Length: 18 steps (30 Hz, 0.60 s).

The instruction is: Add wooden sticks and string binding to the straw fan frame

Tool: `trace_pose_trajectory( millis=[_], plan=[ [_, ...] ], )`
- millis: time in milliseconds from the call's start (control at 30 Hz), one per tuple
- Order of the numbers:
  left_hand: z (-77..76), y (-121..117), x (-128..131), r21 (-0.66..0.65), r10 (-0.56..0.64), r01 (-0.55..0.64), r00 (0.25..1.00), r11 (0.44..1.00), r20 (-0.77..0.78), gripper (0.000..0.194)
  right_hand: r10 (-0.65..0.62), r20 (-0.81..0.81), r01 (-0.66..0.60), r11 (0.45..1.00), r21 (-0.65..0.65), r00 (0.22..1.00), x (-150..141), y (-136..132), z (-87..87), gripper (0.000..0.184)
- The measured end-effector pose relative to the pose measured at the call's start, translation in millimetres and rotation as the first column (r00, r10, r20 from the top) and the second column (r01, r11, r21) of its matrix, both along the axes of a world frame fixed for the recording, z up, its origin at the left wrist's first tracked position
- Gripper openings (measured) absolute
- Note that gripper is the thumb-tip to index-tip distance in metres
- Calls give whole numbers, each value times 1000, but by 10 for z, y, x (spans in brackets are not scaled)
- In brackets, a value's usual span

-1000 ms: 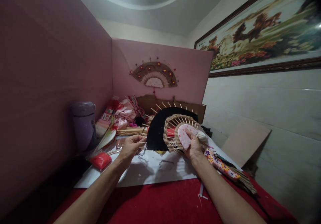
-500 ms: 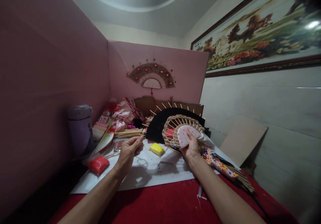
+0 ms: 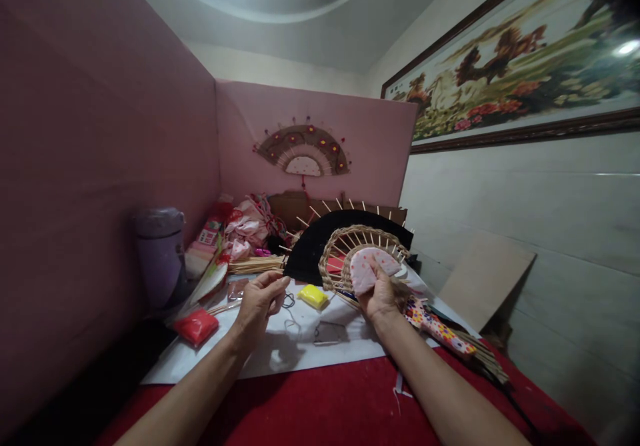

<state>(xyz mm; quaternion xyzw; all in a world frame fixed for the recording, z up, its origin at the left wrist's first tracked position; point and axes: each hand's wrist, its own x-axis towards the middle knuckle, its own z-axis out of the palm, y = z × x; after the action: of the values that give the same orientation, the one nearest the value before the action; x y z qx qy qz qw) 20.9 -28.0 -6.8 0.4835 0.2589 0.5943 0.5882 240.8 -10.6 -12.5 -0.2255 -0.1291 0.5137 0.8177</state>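
Note:
A hand-made fan (image 3: 306,249) with a black band, a woven cord ring and thin wooden sticks poking past its edge is held up over the table. My right hand (image 3: 381,294) grips its half-round handle piece, pale pink with small red marks, thumb on the front. At the fan's lower left corner, my left hand (image 3: 261,303) is closed in a pinch. What lies between those fingertips is too small to make out. A loop of thin dark cord (image 3: 289,301) shows just beside the left fingers, below the fan.
White paper (image 3: 240,366) covers part of a red cloth (image 3: 300,409). Nearby are yellow (image 3: 313,296) and red packets (image 3: 197,327), bundled sticks (image 3: 255,265), a purple flask (image 3: 160,259) and flowered fabric (image 3: 440,333). A finished fan (image 3: 303,149) hangs on the pink panel behind.
The fan has shifted slightly left and up in my right hand, its corner now meeting my left fingertips. A dark cord loop has come into view beside the left fingers.

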Motion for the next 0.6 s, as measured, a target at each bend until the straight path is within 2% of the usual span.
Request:
trace_pose_trajectory(
  millis=[167,433,600],
  plan=[
    [-1,14,-10,-5,62,-61,998,998,18,26,21,22,-21,1000,-6,1000,-24,-14,18,17],
    [-42,43,-22,-74,55,-55,998,996,2,27,7,52,-7,1000,-2,999,-63,-53,50,18],
    [-36,42,-33,-39,70,-68,997,997,33,23,13,43,-14,1000,12,999,-45,-26,10,19]
  ],
)
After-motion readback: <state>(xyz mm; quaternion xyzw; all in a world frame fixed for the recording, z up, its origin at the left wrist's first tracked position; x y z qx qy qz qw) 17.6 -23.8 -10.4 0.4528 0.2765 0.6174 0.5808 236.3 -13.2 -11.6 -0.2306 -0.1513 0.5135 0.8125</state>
